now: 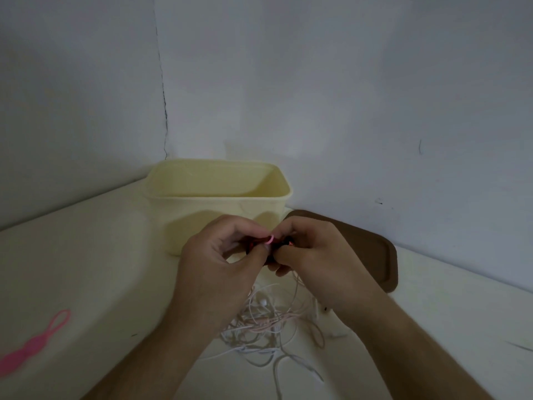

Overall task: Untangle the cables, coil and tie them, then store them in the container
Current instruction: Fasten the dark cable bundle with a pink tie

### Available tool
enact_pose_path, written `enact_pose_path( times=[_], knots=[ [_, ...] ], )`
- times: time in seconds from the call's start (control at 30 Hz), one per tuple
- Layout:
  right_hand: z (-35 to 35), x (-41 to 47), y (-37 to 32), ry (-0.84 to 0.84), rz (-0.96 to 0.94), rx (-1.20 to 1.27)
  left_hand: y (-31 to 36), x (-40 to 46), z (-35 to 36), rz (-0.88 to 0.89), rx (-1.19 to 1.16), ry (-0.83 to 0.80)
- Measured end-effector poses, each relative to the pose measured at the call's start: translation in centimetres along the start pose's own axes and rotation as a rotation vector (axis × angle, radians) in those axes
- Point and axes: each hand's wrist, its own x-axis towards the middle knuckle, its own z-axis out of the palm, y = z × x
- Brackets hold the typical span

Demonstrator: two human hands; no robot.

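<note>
My left hand (219, 261) and my right hand (314, 255) meet in front of the pale yellow container (219, 194). Between their fingertips they pinch a small dark red coiled cable (284, 243) with a pink tie (269, 240) looped at it; most of the coil is hidden by my fingers. Below my hands a tangle of white and pale pink cables (268, 324) lies on the table, with a white earbud (263, 304) among them. The container stands open and looks empty inside.
A brown lid (372, 249) lies flat to the right of the container, against the wall. Another pink silicone tie (31, 345) lies at the table's left edge. Walls close off the back and the left corner.
</note>
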Motion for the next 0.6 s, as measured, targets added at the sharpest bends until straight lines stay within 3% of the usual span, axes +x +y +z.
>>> enact_pose_path(
  times=[0.43,0.6],
  knots=[
    [-0.13,-0.07,0.27,-0.003,0.099,0.341,0.60,0.29,0.01,-0.095,-0.111,-0.011],
    [-0.06,-0.11,0.32,-0.053,0.040,0.230,0.58,0.17,0.11,-0.102,-0.089,-0.001]
  ],
)
